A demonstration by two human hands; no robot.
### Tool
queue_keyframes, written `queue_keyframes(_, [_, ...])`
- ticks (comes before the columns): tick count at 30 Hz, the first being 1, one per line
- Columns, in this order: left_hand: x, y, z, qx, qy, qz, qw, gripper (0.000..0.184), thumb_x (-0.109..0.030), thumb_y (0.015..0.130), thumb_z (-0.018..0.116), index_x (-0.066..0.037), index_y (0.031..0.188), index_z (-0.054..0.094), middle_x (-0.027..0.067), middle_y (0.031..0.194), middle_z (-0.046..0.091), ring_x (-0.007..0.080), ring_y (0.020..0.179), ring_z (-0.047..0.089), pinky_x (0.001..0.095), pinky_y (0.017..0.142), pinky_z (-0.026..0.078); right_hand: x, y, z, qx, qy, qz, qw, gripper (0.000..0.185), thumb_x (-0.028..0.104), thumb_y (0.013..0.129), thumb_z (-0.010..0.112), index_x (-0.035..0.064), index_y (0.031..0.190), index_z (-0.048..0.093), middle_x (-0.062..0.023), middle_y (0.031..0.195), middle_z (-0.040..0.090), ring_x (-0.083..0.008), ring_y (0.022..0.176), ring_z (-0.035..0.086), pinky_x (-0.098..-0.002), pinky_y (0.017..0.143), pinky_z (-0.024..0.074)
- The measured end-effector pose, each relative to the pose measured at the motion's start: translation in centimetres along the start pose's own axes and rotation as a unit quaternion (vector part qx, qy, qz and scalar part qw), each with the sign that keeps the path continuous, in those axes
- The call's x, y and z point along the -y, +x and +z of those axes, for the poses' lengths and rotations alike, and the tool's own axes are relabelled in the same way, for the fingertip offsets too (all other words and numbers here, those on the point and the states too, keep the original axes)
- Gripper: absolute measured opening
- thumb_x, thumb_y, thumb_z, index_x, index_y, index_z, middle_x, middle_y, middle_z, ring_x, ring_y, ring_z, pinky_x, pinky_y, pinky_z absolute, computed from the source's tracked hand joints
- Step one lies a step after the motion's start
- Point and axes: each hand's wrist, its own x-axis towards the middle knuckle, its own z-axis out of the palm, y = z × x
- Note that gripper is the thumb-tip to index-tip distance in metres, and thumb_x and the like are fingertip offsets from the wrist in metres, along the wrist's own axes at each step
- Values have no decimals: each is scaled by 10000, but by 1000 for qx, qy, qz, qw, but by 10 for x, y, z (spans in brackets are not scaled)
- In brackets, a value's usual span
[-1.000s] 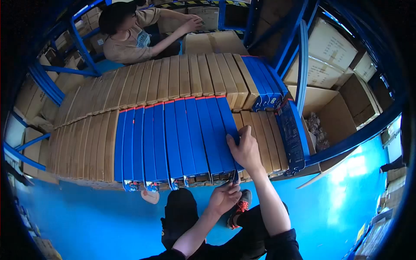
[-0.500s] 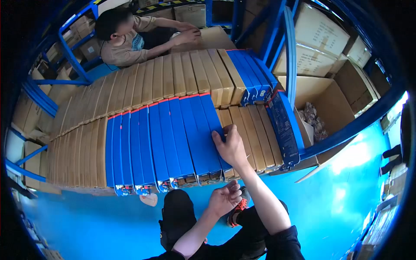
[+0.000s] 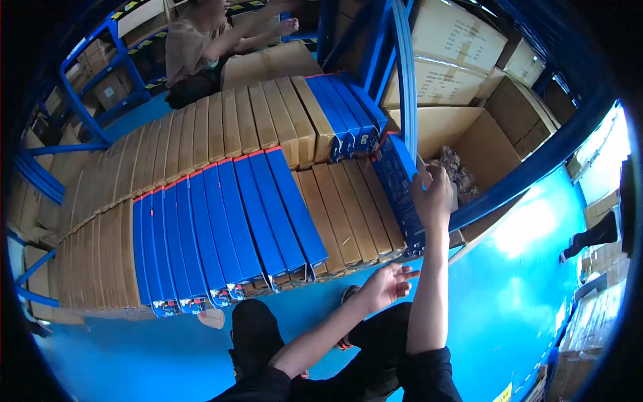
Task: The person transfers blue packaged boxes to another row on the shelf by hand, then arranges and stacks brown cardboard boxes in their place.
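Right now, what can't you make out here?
In the head view:
What the right hand grips, if anything: its own back hides that.
The co-worker's head: cut off by the top edge.
Most print on the stacked cartons: too small.
Contents of the open box: partly behind the right hand.

Right hand (image 3: 432, 194) off the row's end blue box (image 3: 295, 208), now at 3 o'clock by the leaning blue box (image 3: 396, 184); contact unclear. Left hand (image 3: 387, 289) went 6 to 5 o'clock. View panned toward 3 o'clock. Co-worker's hands (image 3: 288, 27), 12 o'clock, lifted off brown carton (image 3: 268, 63), arms now blurred.
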Motion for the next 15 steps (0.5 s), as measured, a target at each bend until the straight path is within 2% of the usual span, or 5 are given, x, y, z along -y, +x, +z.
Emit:
queue_keyframes(4, [-3,18,8,-40,-34,20,998,336,-300,1002,448,-8,1154,513,121,1097,609,185,745,549,328,697,500,-17,-3,4,18,-53,-38,998,373,182,805,702,-24,1077,553,-238,1017,613,-418,1006,576,-493,867,472])
queue_keyframes(8, [-3,26,13,-68,-62,27,995,321,-283,999,468,5,1097,569,83,1004,642,161,698,529,301,660,475,-31,-7,16,121,-54,62,989,387,257,852,689,-51,1034,540,-295,937,654,-457,930,635,-524,817,511])
queue_keyframes(9, [-4,27,12,-59,-69,31,995,314,-278,995,478,6,1085,578,78,990,647,155,692,522,296,655,468,-29,-7,18,130,-71,63,987,402,295,872,672,-56,1008,534,-305,868,663,-475,875,650,-533,786,525])
queue_keyframes(12, [-8,29,10,-32,-77,42,996,291,-260,984,505,5,1057,601,65,961,658,142,679,502,286,642,453,-23,-6,13,145,-86,58,984,417,324,871,666,-56,991,544,-301,860,665,-462,872,657,-526,779,533])
queue_keyframes(15, [-9,21,9,-15,-77,38,996,263,-244,980,516,-8,1051,609,57,952,658,139,672,490,290,637,444,-4,-9,4,142,-104,84,981,398,304,844,684,-27,1051,606,-288,896,666,-450,881,646,-518,791,504])
